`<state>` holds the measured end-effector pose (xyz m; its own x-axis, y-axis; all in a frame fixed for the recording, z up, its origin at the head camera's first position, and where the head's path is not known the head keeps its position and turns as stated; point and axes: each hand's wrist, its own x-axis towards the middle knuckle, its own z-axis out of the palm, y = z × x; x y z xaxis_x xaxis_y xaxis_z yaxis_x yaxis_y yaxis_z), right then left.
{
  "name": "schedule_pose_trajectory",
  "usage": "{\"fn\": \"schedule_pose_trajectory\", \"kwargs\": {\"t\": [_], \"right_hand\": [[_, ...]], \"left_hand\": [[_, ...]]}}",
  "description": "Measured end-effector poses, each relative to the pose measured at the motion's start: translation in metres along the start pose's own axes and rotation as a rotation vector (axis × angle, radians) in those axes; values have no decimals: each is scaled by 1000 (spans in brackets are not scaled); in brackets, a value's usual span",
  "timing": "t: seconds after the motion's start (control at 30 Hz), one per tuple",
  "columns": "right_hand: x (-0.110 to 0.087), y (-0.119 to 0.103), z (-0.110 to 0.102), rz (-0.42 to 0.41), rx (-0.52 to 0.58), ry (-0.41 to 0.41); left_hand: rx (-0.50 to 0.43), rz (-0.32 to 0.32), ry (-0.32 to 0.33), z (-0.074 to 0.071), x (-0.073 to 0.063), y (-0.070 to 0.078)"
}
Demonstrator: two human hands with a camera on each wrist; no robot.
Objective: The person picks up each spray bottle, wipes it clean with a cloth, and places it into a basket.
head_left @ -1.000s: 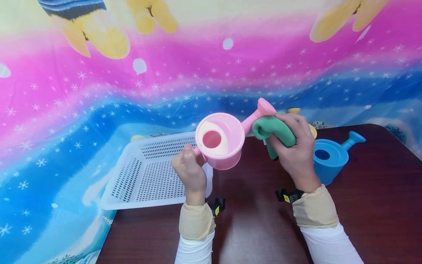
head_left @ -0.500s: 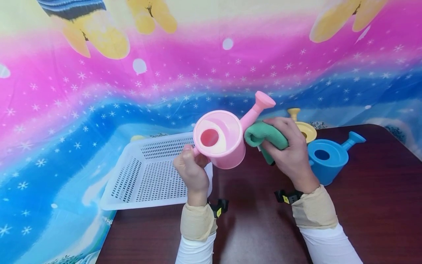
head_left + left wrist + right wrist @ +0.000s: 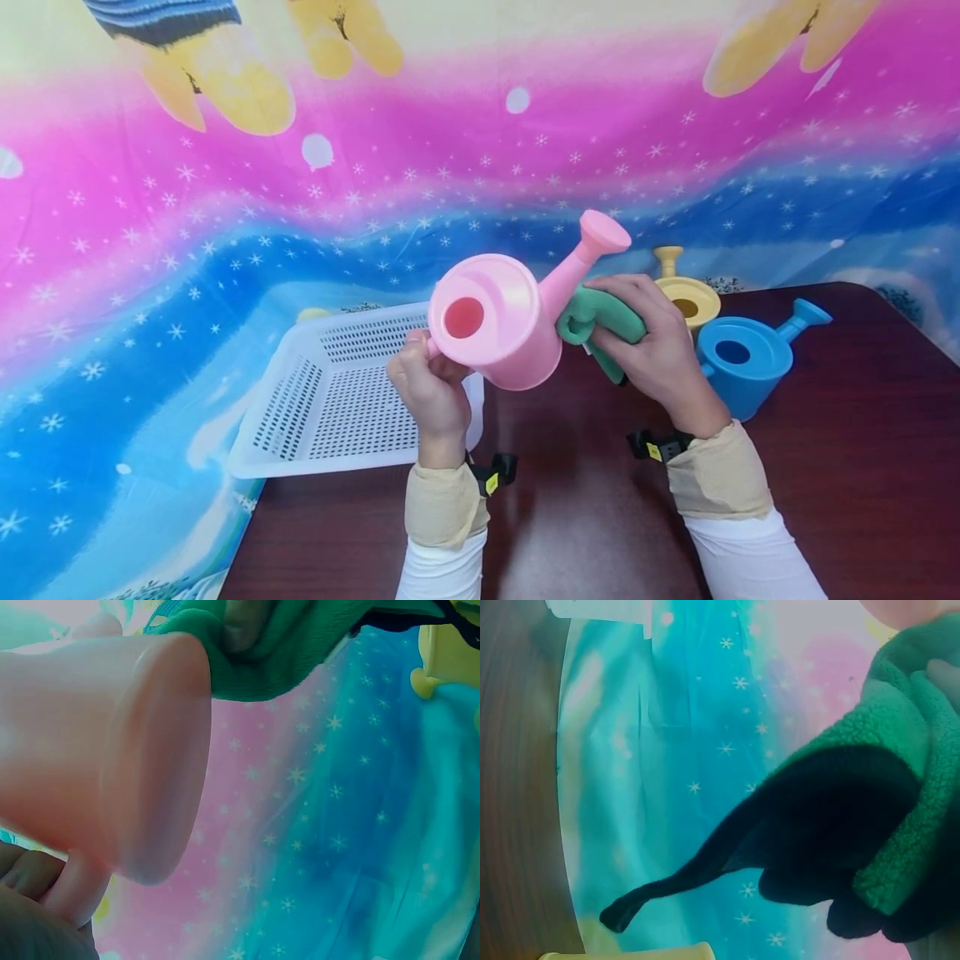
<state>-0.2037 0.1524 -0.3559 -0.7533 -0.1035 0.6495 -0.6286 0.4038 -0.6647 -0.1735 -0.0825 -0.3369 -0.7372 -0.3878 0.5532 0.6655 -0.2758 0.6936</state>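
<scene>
My left hand (image 3: 433, 390) grips the handle of a pink watering can (image 3: 517, 350), raised above the table and tilted so its top opening faces me. Its spout points up and to the right. A folded green cloth (image 3: 611, 315) is held in my right hand (image 3: 660, 350), pressed to the can's side just below the spout. In the left wrist view the can's base (image 3: 169, 765) shows large, with the cloth (image 3: 262, 667) touching its far side. The right wrist view has the cloth (image 3: 900, 720) hanging down, its underside in dark shadow.
A white perforated plastic basket (image 3: 300, 462) stands at the left of the dark wooden table (image 3: 570, 517). On the right, a blue watering can (image 3: 750, 375) and a yellow watering can (image 3: 701, 300) stand close together. Behind the table hangs a printed cloth backdrop (image 3: 420, 158).
The cloth moved from the spout down to the can's side below it. The pink can has tipped and shifted slightly left. More of the yellow can shows now.
</scene>
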Motion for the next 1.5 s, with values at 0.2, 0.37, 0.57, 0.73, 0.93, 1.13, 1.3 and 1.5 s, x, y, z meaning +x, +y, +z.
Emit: {"fn": "schedule_pose_trajectory", "kwargs": {"t": [0.2, 0.37, 0.57, 0.73, 0.93, 1.13, 1.3, 1.5], "right_hand": [[-1, 2, -1, 6, -35, 0], [0, 4, -1, 0, -55, 8], [2, 6, 1, -51, -39, 27], [3, 5, 1, -68, 4, 65], [4, 4, -1, -93, 105, 137], [3, 7, -3, -109, 168, 197], [4, 6, -3, -132, 200, 234], [4, 6, -4, -119, 181, 225]], "left_hand": [[-22, -21, -45, -1, -1, 0], [2, -32, -94, -2, -1, -1], [34, -45, -146, -2, -2, -2], [64, -33, -121, -3, -1, -2], [80, -63, -77, -2, 0, 0], [133, -66, -53, -3, 3, 0], [126, -63, -50, -4, 3, -2], [115, -68, -35, -3, 3, -1]]}}
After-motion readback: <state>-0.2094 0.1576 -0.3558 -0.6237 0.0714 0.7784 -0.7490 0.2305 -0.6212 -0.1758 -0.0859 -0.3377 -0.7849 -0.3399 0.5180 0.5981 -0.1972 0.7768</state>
